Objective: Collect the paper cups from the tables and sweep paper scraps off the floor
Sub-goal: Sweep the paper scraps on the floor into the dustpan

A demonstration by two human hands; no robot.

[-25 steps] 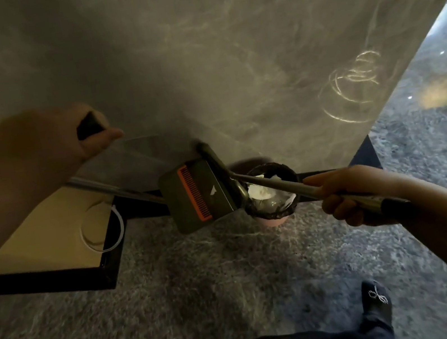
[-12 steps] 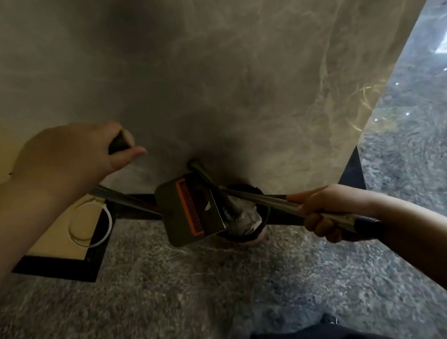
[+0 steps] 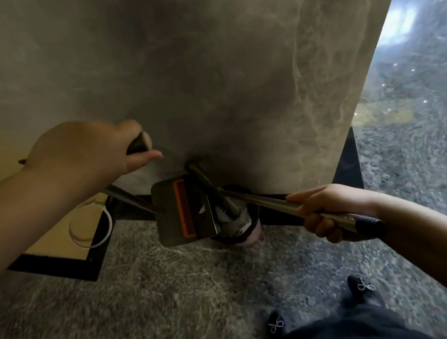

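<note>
My left hand [image 3: 86, 151] grips the dark top end of a long metal handle [image 3: 123, 196] that runs down to a grey dustpan [image 3: 171, 216] with an orange comb. The dustpan is tipped over a small bin [image 3: 243, 225] lined with a dark bag at the foot of the wall. My right hand [image 3: 324, 211] grips the metal broom handle [image 3: 266, 200], and the broom head [image 3: 222, 202] sits at the bin's mouth. White paper shows inside the bin, partly hidden by the dustpan.
A grey marble wall [image 3: 199, 69] rises directly ahead, with a black skirting [image 3: 346, 169] along its base. A yellow panel with a black frame [image 3: 55, 268] and a white ring lies at the left. Speckled stone floor spreads around my feet [image 3: 361, 291].
The view has shifted closer to the wall. The dustpan has tipped further over the bin, hiding most of the white paper. Both hands keep their grips.
</note>
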